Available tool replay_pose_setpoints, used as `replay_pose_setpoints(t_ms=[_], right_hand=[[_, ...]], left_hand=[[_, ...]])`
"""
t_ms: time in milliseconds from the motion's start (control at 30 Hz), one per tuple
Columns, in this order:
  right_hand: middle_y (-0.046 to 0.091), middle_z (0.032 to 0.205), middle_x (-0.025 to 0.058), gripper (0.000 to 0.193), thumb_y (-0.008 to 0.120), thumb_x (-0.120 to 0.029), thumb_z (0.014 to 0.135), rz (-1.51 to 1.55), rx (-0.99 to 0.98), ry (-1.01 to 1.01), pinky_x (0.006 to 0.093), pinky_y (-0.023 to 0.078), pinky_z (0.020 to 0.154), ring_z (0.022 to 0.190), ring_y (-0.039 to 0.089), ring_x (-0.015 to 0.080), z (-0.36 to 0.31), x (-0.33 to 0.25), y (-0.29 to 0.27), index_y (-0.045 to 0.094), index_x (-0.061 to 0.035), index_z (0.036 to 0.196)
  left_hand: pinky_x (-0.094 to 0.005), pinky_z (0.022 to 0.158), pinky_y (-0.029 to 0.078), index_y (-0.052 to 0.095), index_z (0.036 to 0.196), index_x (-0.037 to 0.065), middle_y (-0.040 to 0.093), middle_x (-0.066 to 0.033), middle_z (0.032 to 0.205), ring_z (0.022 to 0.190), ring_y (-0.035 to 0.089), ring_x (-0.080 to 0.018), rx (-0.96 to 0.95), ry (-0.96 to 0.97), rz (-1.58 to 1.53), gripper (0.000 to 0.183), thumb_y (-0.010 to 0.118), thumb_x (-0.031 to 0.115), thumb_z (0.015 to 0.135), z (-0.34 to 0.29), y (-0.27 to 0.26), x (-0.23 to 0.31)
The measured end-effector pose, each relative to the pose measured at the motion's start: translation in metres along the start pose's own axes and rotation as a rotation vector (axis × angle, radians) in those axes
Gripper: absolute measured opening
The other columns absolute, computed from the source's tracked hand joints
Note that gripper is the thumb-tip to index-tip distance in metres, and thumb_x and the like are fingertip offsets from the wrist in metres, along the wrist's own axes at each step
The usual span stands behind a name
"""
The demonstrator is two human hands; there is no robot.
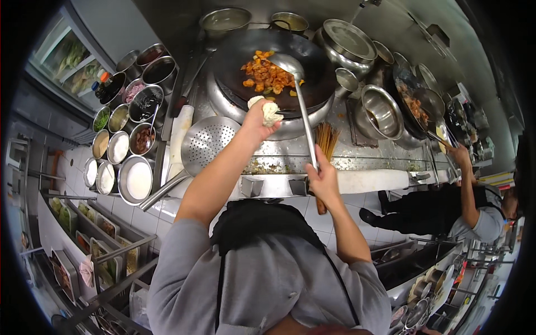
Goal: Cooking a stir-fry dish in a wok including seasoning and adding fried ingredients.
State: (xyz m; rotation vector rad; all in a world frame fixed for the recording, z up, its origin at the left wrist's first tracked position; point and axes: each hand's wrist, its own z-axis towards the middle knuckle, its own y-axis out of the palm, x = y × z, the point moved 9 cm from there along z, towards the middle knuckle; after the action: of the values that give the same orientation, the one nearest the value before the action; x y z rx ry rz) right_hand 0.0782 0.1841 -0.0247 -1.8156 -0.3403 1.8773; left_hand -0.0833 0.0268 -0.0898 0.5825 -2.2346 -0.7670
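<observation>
A large black wok [234, 61] sits on the round steel burner ring in front of me, with chunks of reddish-orange food [268, 75] in its middle. My left hand [259, 124] is closed round a bunched whitish cloth [272, 114] at the wok's near rim; the cloth hides whatever part of the wok lies under it. In my right hand [325, 181] is the handle of a long steel ladle [305, 120]. Its bowl rests in the wok at the right of the food. The ladle's wooden end sticks out below my fist.
At the left, a big perforated strainer [209, 142] lies beside several metal pots of seasonings [138, 178]. A bamboo brush [326, 139] and a steel bowl [382, 111] are right of the burner. Further right, another person's hand [460, 156] works at a second wok [410, 95].
</observation>
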Motion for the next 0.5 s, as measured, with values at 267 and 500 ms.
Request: replay_pose_setpoints(t_ms=[267,500], right_hand=[[0.049,0.058,-0.0008,0.054,0.056,-0.005,0.085,0.070,-0.310,0.350,0.0212,0.034,0.032,0.038,0.043,0.0055,-0.008,-0.050,-0.054,0.040,-0.0052,0.137],[0.049,0.057,0.0001,0.054,0.054,-0.001,0.082,-0.056,-0.455,0.338,0.0215,0.034,0.035,0.039,0.044,0.0073,0.011,-0.089,-0.085,0.043,-0.0025,0.135]], left_hand=[[-0.0534,0.071,0.051,0.054,0.098,0.013,0.058,-0.0067,0.091,0.083,0.057,-0.0287,0.050,0.023,-0.137,0.020,0.060,0.024,0.083,0.019,0.024,-0.008],[-0.0449,0.060,0.052,0.052,0.094,0.014,0.056,-0.0069,0.084,0.076,0.056,-0.0241,0.172,0.005,-0.139,0.012,0.055,0.018,0.083,-0.059,0.032,-0.009]])
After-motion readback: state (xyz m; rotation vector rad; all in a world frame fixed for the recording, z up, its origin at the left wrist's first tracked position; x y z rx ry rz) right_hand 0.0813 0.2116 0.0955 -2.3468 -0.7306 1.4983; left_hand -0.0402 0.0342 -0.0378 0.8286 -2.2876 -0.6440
